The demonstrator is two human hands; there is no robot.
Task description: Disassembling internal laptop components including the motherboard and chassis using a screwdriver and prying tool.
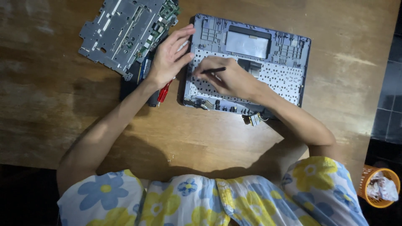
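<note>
Resting on a brown wooden surface (209, 138), an opened laptop shell (247, 62) lies interior side up, its grey-blue frame showing a perforated white keyboard backing, a pale rectangular panel near the far edge and a row of small fittings along the near edge. Right hand (228, 77): placed on the left half of the shell, fingers closed in a pinch grip on a slim black tool (213, 70), which lies nearly level and points toward the person's left; its tip is hidden among the fingers. Left hand (169, 56): spread open with the fingers apart, holding nothing, the fingertips touching the left rim of the shell and the palm over dark items beside it. Red-handled screwdriver (164, 92): lying on the surface partly under the left wrist, just beside the shell's near-left corner. Grey metal plate (121, 31): perforated and stamped, set at a slant to the far left of the shell, with a strip of green circuit board (165, 14) showing along its right edge. Small loose connector part (254, 119): at the shell's near edge, touching it or just beside it; which one cannot be told. Orange basket (379, 186): on the dark floor at the lower right, well apart from the surface, holding crumpled pale material.
</note>
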